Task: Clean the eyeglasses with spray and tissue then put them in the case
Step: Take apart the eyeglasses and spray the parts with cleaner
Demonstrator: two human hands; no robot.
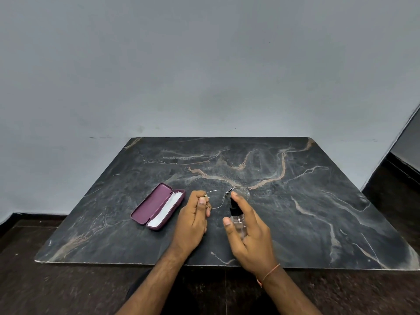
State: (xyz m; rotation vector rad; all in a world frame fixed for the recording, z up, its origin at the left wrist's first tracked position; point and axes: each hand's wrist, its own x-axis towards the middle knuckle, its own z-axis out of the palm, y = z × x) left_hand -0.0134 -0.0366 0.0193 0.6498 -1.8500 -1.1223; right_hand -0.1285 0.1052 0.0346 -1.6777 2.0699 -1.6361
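Hands point(193, 220) mid-table point(341, 223), margins all round

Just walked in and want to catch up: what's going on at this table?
A person is cleaning eyeglasses. The left hand pinches the thin-framed glasses by one end above the dark marble table, while the right hand grips a small clear spray bottle, forefinger on its black nozzle, aimed at the lenses. To the left, the purple case lies open with a white tissue inside.

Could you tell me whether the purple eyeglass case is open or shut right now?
Open. The case lies on the table with its lid folded back, and a white tissue shows inside.
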